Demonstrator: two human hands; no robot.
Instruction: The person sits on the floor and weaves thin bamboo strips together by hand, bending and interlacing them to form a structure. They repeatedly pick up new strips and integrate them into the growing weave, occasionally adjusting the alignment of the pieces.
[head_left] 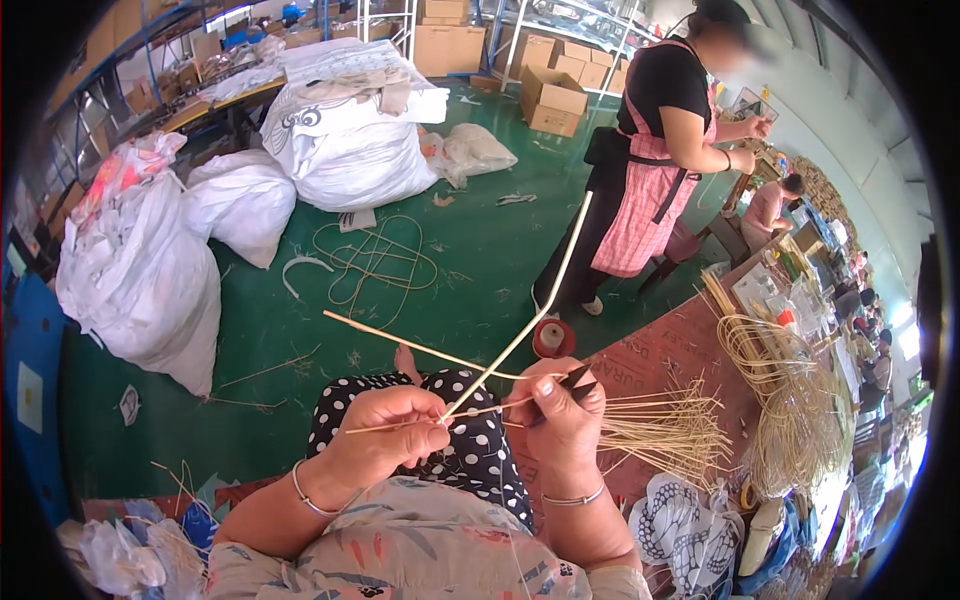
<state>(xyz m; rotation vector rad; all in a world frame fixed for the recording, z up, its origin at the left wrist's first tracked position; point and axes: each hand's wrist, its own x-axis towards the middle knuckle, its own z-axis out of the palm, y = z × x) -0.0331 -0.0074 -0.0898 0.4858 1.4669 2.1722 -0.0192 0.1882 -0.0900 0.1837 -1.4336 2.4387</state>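
Over my lap, my left hand (395, 425) pinches thin pale cane-like strips where they cross. From its fingertips a long bent pale strip (508, 357) runs up and away to the right. A thinner stick (400, 341) slants from the upper left into my right hand (562, 410). My right fingers are closed round it, together with a small black object (578, 380) whose kind I cannot make out. Another thin strip (473, 412) spans between both hands. Right of my right hand, a bundle of thin straw-coloured sticks (672, 425) lies on a reddish board (640, 350).
A person in a pink checked apron (645, 205) stands ahead, right. White stuffed sacks (350, 150) sit at the left on the green floor (470, 235), near a loose cane coil (375, 265). Looped cane bundles (770, 370) lie at the right, and a red spool (552, 340) stands ahead.
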